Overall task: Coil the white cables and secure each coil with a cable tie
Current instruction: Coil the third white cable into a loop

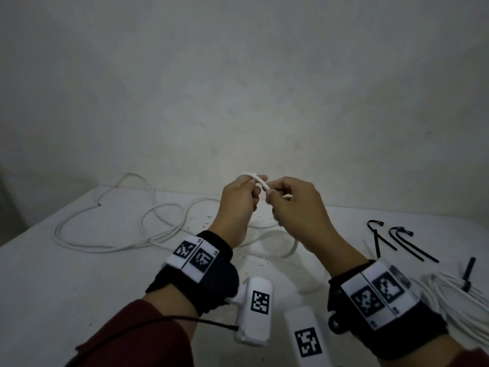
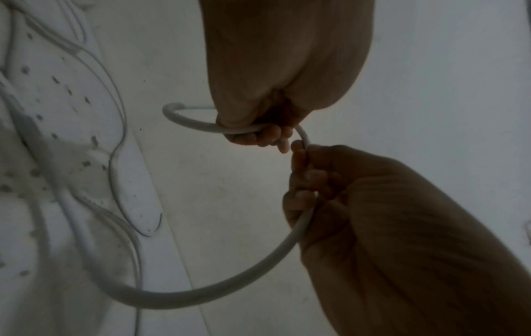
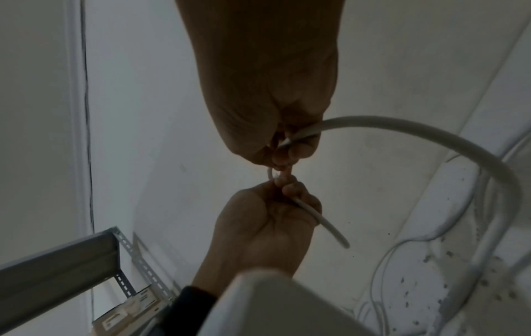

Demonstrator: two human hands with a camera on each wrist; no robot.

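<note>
White table (image 1: 79, 274): both hands, left hand (image 1: 238, 205) and right hand (image 1: 296, 207), pinch a white cable (image 1: 258, 180); black cable ties (image 1: 397, 241) lie right.

A plain off-white wall (image 1: 238, 75) fills the space behind the white worktop (image 1: 79, 274), meeting its far edge. The wall is evenly and dimly lit, brightest just above the worktop's middle. The worktop surface carries small dark specks. Left of the worktop, against the wall, stands a grey metal shelf (image 3: 57, 261) with perforated angle uprights.
</note>
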